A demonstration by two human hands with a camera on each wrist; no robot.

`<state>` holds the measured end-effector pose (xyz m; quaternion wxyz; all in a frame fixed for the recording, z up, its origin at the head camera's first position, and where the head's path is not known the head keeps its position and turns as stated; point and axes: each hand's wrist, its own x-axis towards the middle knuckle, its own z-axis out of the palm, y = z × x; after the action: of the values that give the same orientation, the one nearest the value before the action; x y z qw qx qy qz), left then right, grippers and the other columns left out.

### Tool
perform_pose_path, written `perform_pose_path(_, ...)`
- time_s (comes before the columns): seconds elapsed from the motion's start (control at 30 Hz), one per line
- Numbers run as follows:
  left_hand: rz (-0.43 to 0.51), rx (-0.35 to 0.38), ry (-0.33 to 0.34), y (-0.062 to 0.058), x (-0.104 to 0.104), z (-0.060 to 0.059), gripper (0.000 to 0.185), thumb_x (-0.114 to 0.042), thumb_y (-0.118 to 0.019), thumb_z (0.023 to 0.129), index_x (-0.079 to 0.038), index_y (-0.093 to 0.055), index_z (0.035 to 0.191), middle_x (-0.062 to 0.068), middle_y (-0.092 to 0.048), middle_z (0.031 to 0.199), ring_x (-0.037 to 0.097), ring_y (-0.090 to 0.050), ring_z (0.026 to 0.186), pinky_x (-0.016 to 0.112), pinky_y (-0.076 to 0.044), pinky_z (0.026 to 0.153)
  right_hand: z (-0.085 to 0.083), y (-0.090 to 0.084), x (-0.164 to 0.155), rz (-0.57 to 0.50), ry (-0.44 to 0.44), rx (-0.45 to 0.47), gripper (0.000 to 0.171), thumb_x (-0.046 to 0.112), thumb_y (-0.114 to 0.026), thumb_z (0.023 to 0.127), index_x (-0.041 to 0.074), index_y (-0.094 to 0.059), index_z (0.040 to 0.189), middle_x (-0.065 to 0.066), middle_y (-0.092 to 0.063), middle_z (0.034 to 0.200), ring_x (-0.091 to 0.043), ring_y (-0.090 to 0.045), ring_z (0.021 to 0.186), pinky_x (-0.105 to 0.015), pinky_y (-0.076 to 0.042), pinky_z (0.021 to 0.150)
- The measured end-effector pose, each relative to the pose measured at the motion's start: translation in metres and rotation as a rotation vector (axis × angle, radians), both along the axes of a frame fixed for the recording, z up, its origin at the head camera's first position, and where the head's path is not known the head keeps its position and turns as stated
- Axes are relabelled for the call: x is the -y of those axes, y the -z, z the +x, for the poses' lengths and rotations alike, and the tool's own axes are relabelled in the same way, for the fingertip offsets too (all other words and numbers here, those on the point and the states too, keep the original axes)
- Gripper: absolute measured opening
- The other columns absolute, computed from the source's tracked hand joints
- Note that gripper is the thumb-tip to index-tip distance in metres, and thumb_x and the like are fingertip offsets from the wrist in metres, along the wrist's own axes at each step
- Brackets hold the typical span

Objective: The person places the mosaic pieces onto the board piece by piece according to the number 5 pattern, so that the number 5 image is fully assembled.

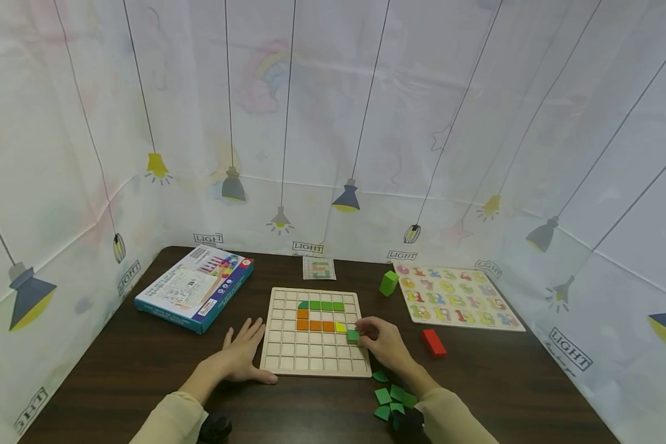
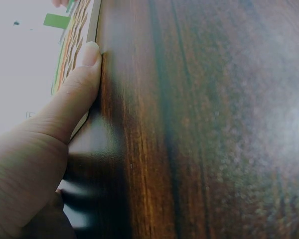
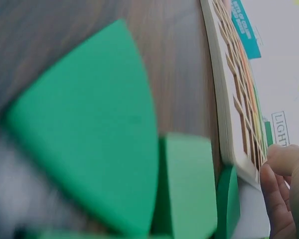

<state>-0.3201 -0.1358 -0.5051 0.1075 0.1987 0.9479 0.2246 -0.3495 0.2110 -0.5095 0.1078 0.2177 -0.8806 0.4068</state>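
Observation:
A wooden grid board lies on the dark table, with a row of green pieces, several orange squares and a yellow square in its cells. My right hand is over the board's right side, pinching a green square tile between thumb and fingers. The same tile rises above the fingertips in the right wrist view. My left hand rests spread at the board's left side, its thumb against the board's near edge.
Loose green pieces lie near my right forearm. To the right are a red block, a green block and a number puzzle board. A pattern card lies behind the board, and a blue-edged box sits back left.

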Motion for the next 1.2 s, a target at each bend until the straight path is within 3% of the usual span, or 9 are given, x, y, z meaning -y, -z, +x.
perform_pose_path(0.27, 0.002, -0.002, 0.004, -0.002, 0.0, 0.001, 0.117, -0.064, -0.073, 0.068, 0.0, -0.018, 0.15, 0.018, -0.011, 0.156, 0.038, -0.004, 0.142, 0.065, -0.001, 0.105, -0.004, 0.004, 0.015, 0.01, -0.004, 0.01, 0.026, -0.004, -0.071, 0.08, 0.004, -0.066, 0.104, -0.006, -0.066, 0.093, -0.016, -0.063, 0.08, -0.024, -0.052, 0.066)
perform_pose_path(1.2, 0.015, 0.002, 0.001, -0.002, 0.001, 0.001, 0.118, -0.064, -0.073, 0.068, -0.001, -0.018, 0.15, 0.017, -0.011, 0.156, 0.038, -0.004, 0.142, 0.064, -0.001, 0.105, -0.002, 0.005, 0.023, 0.039, -0.026, 0.0, 0.027, -0.005, -0.071, 0.08, 0.001, -0.065, 0.106, -0.009, -0.065, 0.094, -0.019, -0.062, 0.082, -0.024, -0.052, 0.069)
